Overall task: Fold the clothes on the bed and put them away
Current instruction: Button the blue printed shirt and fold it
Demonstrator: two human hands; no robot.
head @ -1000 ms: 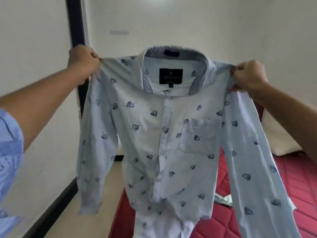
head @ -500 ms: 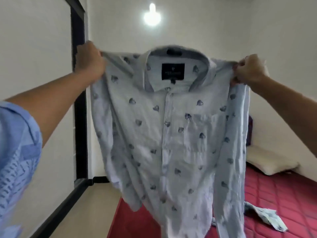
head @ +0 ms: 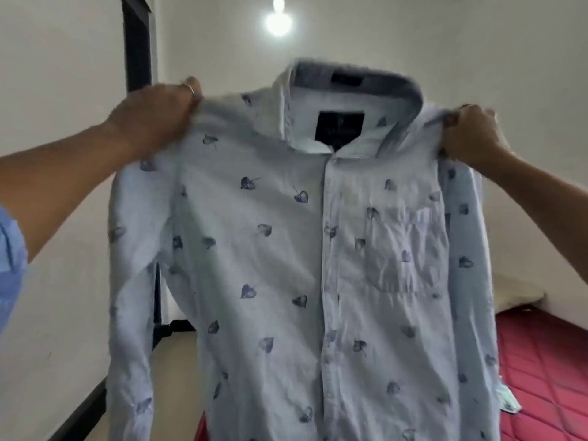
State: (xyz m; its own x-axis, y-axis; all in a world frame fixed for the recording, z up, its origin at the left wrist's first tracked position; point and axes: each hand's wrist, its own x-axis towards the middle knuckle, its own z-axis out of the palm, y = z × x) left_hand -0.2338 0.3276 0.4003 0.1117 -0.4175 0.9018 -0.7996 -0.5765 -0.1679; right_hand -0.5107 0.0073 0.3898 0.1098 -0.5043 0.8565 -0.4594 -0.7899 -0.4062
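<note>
Shirt (head: 286, 265), pale blue with small dark leaf prints, hangs spread out in the middle of the frame, held up in the air by its two shoulders with its buttoned front facing us. At the upper left the left hand (head: 152, 116) grasps the shoulder seam, fingers curled tight into the cloth, a ring showing on one finger. At the upper right the right hand (head: 471, 135) is clenched around the other shoulder, bunching the fabric. A dark label sits inside the collar (head: 350, 87), and a chest pocket (head: 404, 246) lies on the right half of the front. Both sleeves dangle down at the sides. Behind, at lower right, is the red quilted mattress (head: 547, 370) with a pale pillow (head: 515, 291) at its head. A ceiling lamp (head: 279, 22) glows at top centre.
</note>
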